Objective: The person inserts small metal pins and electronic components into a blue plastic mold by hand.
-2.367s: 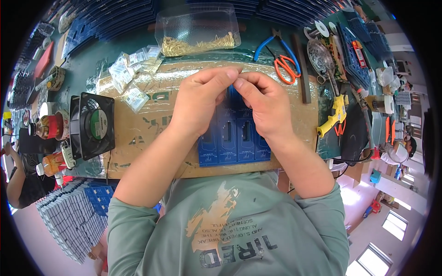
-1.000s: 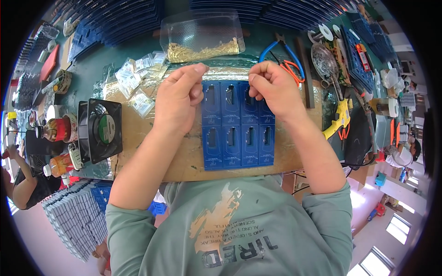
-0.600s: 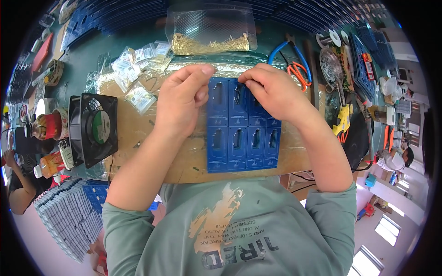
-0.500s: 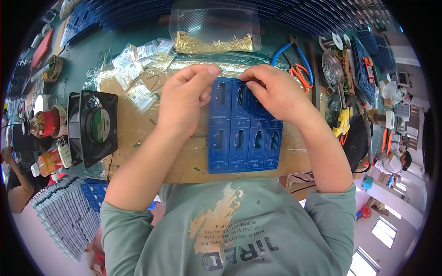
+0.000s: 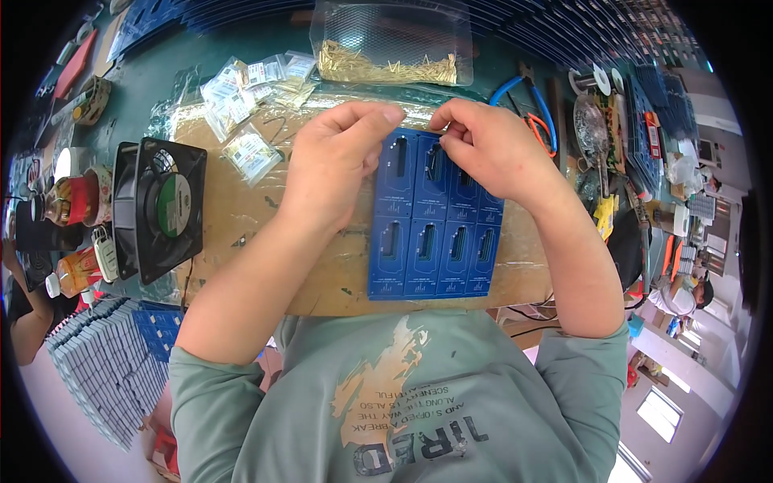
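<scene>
A blue circuit board panel (image 5: 431, 256), divided into several units with slots, lies on the brown work surface in front of me. My left hand (image 5: 336, 161) hovers by its upper left corner, thumb and index finger pinched. Whatever is in that pinch is too small to make out. Over the panel's upper right part is my right hand (image 5: 498, 149), fingers curled and thumb pressed to the fingertips; what it holds, if anything, is hidden. Beyond both hands stands a clear plastic tray (image 5: 394, 28) with thin gold-coloured metal pins (image 5: 386, 68) heaped along its near side.
Small clear packets (image 5: 251, 154) lie left of the tray. A black fan (image 5: 159, 211) and an orange drink bottle (image 5: 74, 274) stand at left. Blue-handled cutters (image 5: 543, 109) and a soldering iron (image 5: 638, 221) lie at right. More blue panels (image 5: 149, 36) line the back.
The whole view has shifted slightly, so the panel and tray appear further right. Both hands stay pinched near the panel's top edge, with little movement relative to it.
</scene>
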`<state>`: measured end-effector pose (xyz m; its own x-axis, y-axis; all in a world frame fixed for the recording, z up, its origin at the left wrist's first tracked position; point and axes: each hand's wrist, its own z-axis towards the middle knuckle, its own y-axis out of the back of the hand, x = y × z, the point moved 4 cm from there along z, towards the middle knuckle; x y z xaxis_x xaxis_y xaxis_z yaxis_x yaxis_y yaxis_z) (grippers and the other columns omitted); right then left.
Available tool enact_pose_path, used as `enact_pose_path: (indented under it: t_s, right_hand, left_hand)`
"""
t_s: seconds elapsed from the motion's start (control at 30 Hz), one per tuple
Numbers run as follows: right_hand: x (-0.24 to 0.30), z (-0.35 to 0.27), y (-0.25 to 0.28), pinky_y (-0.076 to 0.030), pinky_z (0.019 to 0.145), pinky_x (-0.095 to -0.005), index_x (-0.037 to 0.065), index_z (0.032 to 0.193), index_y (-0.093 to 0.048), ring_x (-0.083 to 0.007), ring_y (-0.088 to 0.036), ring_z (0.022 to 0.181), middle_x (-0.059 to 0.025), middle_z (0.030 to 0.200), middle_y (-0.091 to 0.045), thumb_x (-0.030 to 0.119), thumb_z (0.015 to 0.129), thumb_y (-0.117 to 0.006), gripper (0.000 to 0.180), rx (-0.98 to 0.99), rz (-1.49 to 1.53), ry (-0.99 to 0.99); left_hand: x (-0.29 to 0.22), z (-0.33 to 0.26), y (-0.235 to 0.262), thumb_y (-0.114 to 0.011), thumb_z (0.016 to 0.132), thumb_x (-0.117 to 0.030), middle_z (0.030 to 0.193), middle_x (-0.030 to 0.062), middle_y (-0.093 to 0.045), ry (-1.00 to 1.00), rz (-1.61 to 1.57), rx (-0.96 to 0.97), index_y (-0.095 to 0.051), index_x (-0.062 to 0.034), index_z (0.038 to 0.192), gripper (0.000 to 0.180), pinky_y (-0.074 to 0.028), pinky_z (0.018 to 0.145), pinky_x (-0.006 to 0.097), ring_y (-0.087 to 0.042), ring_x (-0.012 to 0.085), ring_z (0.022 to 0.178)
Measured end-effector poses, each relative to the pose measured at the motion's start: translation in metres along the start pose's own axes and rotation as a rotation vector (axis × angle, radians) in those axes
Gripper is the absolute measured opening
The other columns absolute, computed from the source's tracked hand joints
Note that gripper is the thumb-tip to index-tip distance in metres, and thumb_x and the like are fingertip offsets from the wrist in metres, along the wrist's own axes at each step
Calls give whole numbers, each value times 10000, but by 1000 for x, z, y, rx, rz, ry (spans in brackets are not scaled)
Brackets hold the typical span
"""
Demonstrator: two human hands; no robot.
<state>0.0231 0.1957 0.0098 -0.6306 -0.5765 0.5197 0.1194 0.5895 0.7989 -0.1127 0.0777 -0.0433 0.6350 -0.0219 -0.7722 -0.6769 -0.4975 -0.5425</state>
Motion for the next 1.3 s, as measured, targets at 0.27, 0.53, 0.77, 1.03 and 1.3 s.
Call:
enact_pose_path:
  t_s: [0.27, 0.53, 0.77, 1.03, 1.3]
  right_hand:
    - [8, 4, 0, -517, 784, -418, 43, 1022, -666, -347, -662, 883, -159, 911, -694, 111, 865, -597, 184, -32, -150, 73]
    - [-12, -1, -9, -510, 675, -360, 45, 964, -676, -242, -661, 733, -106, 808, -693, 228, 864, -718, 213, -30, 193, -69]
    - [-10, -9, -8, -454, 591, -274, 23, 880, -674, -120, -550, 633, -44, 745, -628, 210, 850, -755, 206, -125, 94, -75]
    - [6, -29, -18, -502, 673, -316, 53, 958, -703, -204, -628, 706, -76, 869, -668, 268, 851, -732, 242, -367, 329, 74]
    - [20, -23, -39, -414, 565, -219, 24, 944, -686, -60, -506, 642, 32, 761, -588, 224, 929, -686, 201, -141, 1295, -120]
  left_hand:
    - [-1, 0, -1, -734, 886, -172, 659, -62, -506, -4, -2, 16, -710, -23, 931, 157, -282, 505, 205, -382, 30, 568]
    - [-1, 0, -2, -716, 897, -169, 661, -47, -513, -5, 6, 28, -710, -12, 950, 165, -283, 507, 208, -395, 39, 569]
    - [-1, -1, -3, -703, 902, -150, 658, -36, -515, 1, 1, 52, -705, -6, 953, 153, -282, 507, 208, -403, 44, 570]
    - [-1, -5, -5, -719, 898, -170, 666, -37, -525, 21, 14, 35, -706, -4, 973, 183, -303, 525, 211, -417, 52, 592]
    - [-6, -10, -7, -746, 885, -178, 744, -28, -611, -102, 150, 20, -730, -26, 975, 177, -345, 550, 200, -464, 42, 633]
